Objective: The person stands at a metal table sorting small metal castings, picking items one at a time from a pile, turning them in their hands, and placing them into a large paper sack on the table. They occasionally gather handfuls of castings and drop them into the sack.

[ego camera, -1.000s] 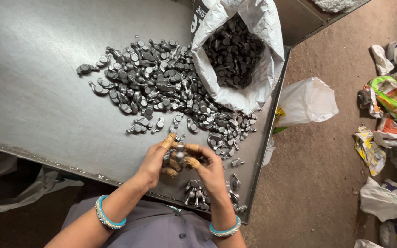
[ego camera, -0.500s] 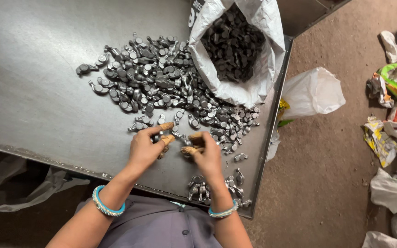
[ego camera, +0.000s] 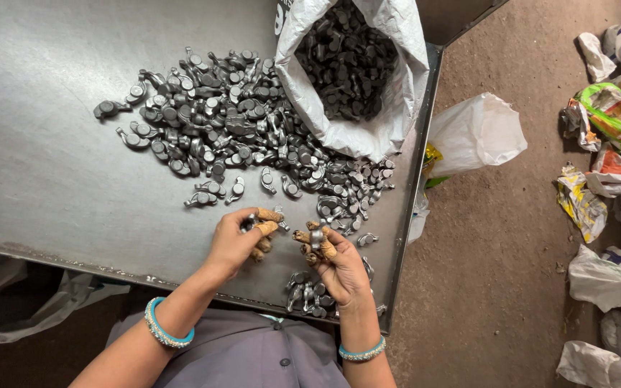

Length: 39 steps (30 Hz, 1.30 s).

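Note:
A big heap of small dark grey metal parts [ego camera: 231,122] lies spread on a grey steel table [ego camera: 44,158]. My left hand [ego camera: 238,241], with tan wraps on the fingertips, pinches one metal part [ego camera: 251,221] just below the heap. My right hand [ego camera: 328,259], also with wrapped fingertips, is turned palm up and holds another metal part [ego camera: 315,238] between its fingers. A small cluster of the same parts [ego camera: 307,294] sits at the table's near edge under my right hand. Both wrists wear blue bangles.
An open white woven sack [ego camera: 357,65] full of the same parts stands at the table's far right. The table's right edge [ego camera: 415,179] drops to a dirt floor with a white bag [ego camera: 476,133] and scattered wrappers and bags [ego camera: 605,158].
My hands have come apart, each with a part. The right hand has turned palm up; the left has shifted slightly left below the heap.

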Tool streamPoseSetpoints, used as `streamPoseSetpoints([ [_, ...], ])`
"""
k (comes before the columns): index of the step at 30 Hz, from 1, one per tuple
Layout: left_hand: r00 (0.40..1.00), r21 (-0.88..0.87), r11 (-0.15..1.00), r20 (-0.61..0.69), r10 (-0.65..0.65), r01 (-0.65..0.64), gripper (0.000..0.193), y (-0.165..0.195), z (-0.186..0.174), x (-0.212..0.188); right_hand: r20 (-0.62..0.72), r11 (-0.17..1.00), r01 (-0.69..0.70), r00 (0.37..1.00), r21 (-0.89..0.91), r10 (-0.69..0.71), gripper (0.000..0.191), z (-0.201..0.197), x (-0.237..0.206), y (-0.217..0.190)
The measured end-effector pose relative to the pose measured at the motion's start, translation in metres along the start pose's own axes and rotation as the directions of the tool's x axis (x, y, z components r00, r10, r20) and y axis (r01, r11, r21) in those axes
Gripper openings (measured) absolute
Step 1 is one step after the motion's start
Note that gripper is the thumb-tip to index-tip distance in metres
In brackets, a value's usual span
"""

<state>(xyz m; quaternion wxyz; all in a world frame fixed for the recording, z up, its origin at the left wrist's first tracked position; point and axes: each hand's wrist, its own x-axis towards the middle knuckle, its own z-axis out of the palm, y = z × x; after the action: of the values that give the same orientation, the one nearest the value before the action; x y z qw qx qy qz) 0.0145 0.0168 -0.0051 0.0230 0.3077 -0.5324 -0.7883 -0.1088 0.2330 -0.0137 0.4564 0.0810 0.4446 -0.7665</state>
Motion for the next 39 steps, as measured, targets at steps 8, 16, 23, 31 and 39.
streamPoseSetpoints([
  [8, 0.904, -0.585, 0.69, 0.262, -0.336, 0.426, 0.044, -0.013, -0.002, -0.005, 0.343, 0.207, 0.509, 0.778, -0.836, -0.527, 0.034, 0.079, 0.003, -0.006],
  [16, 0.985, -0.463, 0.874, -0.016, -0.173, 0.146, 0.02, -0.004, -0.047, -0.003, 0.33, -0.13, 0.312, 0.768, -0.941, -0.548, 0.041, 0.102, 0.037, 0.019],
  [23, 0.969, -0.481, 0.845, 0.051, -0.241, 0.235, 0.028, 0.0, -0.041, -0.006, 0.078, 0.992, 0.076, 0.995, -0.101, -0.068, 0.031, 0.023, 0.044, 0.008],
  [31, 0.956, -0.475, 0.829, 0.156, -0.25, 0.295, 0.05, -0.009, -0.004, -0.001, 0.104, 0.999, -0.012, 0.994, -0.039, 0.016, 0.028, 0.01, 0.03, 0.008],
  [39, 0.957, -0.586, 0.758, 0.208, -0.203, 0.288, 0.04, -0.005, -0.008, -0.001, 0.295, -0.114, 0.29, 0.719, -0.95, -0.629, 0.037, 0.082, 0.03, -0.002],
])
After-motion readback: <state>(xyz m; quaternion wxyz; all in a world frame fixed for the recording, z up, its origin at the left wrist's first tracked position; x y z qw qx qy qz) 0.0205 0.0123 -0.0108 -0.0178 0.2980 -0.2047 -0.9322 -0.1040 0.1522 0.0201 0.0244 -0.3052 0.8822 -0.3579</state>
